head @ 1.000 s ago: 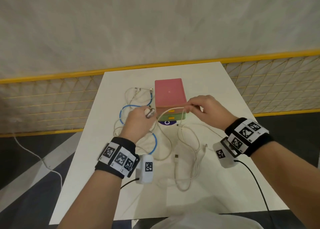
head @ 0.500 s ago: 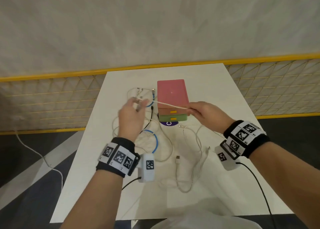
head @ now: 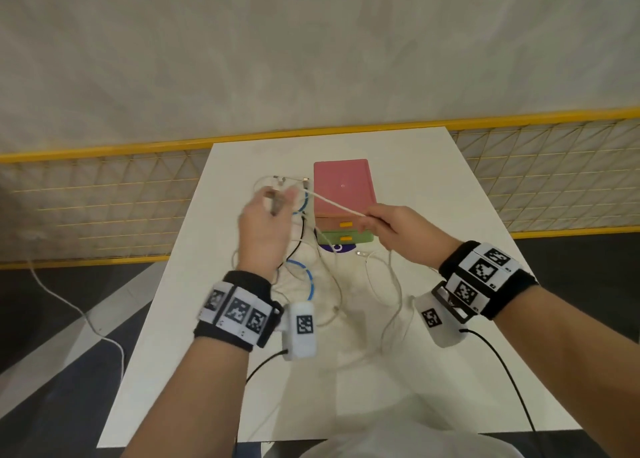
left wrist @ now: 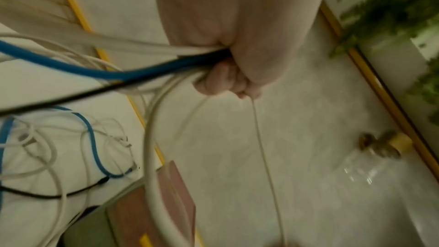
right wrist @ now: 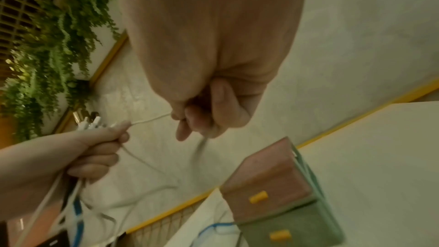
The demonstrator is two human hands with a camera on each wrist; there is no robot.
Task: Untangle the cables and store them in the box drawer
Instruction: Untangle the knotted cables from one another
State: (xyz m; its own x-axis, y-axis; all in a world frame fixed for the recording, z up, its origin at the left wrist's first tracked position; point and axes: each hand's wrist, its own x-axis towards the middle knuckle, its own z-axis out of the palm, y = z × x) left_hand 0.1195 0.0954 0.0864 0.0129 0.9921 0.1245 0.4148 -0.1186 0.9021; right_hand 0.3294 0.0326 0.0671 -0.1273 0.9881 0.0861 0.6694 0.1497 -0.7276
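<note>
Thin white cable (head: 337,207): stretched taut in the air between both hands, crossing above the front left corner of the box drawer's pink top.
Cable bundle (head: 311,284): white, blue and black leads lie looped and tangled on the worktop, left of and in front of the box drawer; several strands rise from the heap into the left hand.
Blue cable (head: 304,277): one loop lies in front of the left hand; another arc shows beyond it, just beside the box drawer's left side.
Left hand (head: 265,230): raised over the tangle, grip closed round a bunch of leads, plug ends sticking out past the fingers (right wrist: 95,149); blurred in the head view.
Right hand (head: 403,234): raised in front of the box drawer, grip pinching the thin white cable between thumb and fingers (right wrist: 197,119); the slack hangs from it to the worktop.
Box drawer (head: 343,187): stands mid-worktop toward the far edge; pink top, pink and green drawer fronts with yellow pulls, both drawers closed.
Worktop (head: 467,319): white; bare surface to the right of the box drawer and along the near edge; the tangle stays inside the left edge.
Surroundings: yellow-framed mesh fence (head: 104,198) runs behind the far edge and both sides; another white lead (head: 79,312) trails on the floor at left.
</note>
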